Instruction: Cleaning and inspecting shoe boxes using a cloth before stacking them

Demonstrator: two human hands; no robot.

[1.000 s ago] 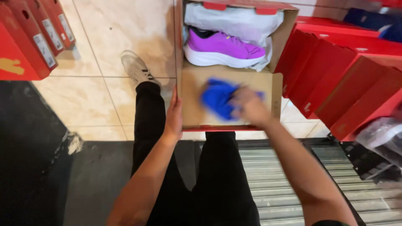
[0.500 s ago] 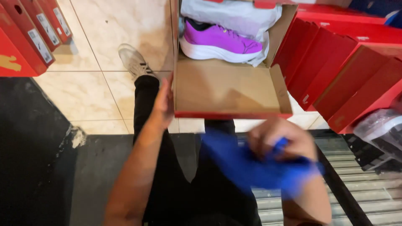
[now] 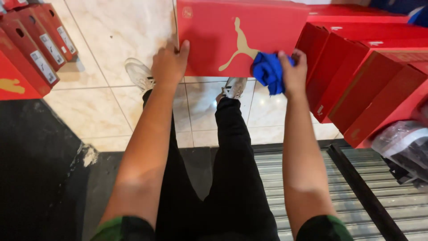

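Note:
A closed red shoe box (image 3: 240, 35) with a gold leaping-cat mark on its lid is held out in front of me. My left hand (image 3: 169, 62) grips its near left corner. My right hand (image 3: 292, 71) presses on the box's near right edge while clutching a bunched blue cloth (image 3: 268, 71) against the lid. Below the box are my black trousers and white shoes (image 3: 138, 73) on the pale tiled floor.
Stacked red shoe boxes (image 3: 365, 76) lean in a row at the right. More red boxes (image 3: 35, 49) stand at the upper left. A metal grating (image 3: 312, 196) runs along the bottom right, with a plastic-wrapped item (image 3: 405, 143) at the right edge. Dark mat lies at left.
The box was open with a purple shoe inside; its lid is shut now. My right hand pulled the blue cloth out toward me, then came back to the box's right edge. The left hand stayed at the box's left side.

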